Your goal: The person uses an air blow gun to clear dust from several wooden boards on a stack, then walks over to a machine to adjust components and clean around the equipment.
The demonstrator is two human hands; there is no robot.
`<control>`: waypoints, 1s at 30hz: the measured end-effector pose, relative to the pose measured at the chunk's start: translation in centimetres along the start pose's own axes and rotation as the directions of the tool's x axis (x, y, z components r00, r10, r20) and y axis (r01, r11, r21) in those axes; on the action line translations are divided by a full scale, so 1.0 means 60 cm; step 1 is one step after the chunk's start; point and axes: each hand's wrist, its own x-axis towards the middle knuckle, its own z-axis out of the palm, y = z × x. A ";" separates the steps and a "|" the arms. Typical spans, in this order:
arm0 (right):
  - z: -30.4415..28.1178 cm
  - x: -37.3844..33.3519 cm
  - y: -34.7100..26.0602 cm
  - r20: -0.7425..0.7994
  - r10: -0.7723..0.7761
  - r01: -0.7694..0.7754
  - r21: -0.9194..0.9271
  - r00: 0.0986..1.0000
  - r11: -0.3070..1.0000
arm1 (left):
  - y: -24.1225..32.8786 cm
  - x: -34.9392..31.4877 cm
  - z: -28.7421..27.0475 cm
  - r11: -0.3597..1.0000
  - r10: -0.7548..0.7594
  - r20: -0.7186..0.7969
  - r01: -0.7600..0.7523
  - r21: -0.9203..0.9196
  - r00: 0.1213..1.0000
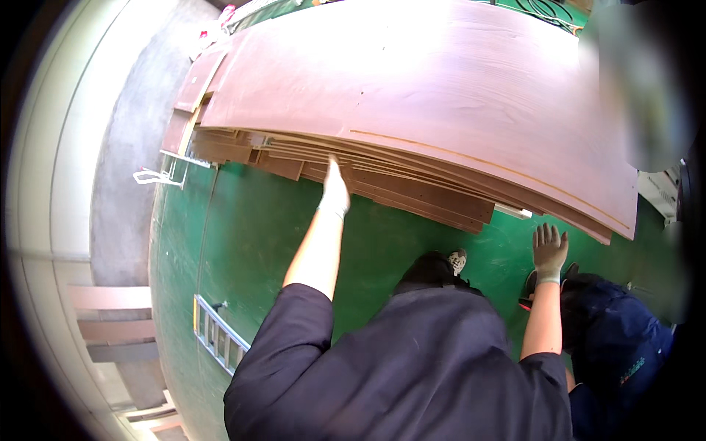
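Note:
A wide pinkish-brown wood-grain panel (pixel 441 95) lies on top of a stack of boards in front of me. My left hand (pixel 335 192), in a pale glove, reaches to the near edges of the stacked boards (pixel 382 165) under it. Its fingers look stretched out and slightly blurred; whether they touch a board I cannot tell. Off the near right part of the panel, my right hand (pixel 549 253) is held over the floor in a grey glove, fingers spread and nothing in them.
A co-worker in dark blue (pixel 625 338) is close on my right. On the green floor (pixel 257 228), a metal ladder (pixel 220 334) lies at the lower left. A white metal frame (pixel 173 173) juts out by the stack's left end. Flat boards (pixel 114 331) lie further left.

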 end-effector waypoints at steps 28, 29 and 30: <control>0.276 -0.156 0.173 0.034 -0.317 0.319 -0.088 0.948 0.944 | -0.198 -0.127 -0.373 0.885 -0.232 0.235 0.105 0.454 0.944; 0.282 -0.138 0.167 -0.001 -0.363 0.360 -0.112 0.932 0.926 | -0.201 -0.134 -0.388 0.889 -0.289 0.211 0.180 0.421 0.934; 0.277 -0.135 0.160 -0.021 -0.398 0.395 -0.087 0.917 0.915 | -0.149 -0.197 -0.355 0.852 -0.368 0.145 0.271 0.447 0.919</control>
